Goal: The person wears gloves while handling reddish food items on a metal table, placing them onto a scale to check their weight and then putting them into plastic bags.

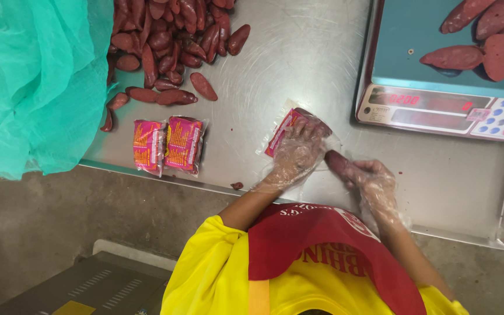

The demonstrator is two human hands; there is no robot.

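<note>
Both hands wear thin clear plastic gloves. My left hand (296,154) presses on and grips a clear plastic pouch with a pink and orange label (281,129), which lies on the steel table (298,52). My right hand (374,184) holds a dark red sausage (336,162) by one end. The sausage's other end points at the pouch, close to my left fingers. Whether its tip is inside the pouch cannot be told.
A pile of dark red sausages (170,41) lies at the far left of the table. Two filled labelled packs (167,144) sit near the front edge. A digital scale (438,105) at the right carries several sausages (485,41). Green mesh cloth (30,81) hangs at left. A small crumb (237,185) lies near the edge.
</note>
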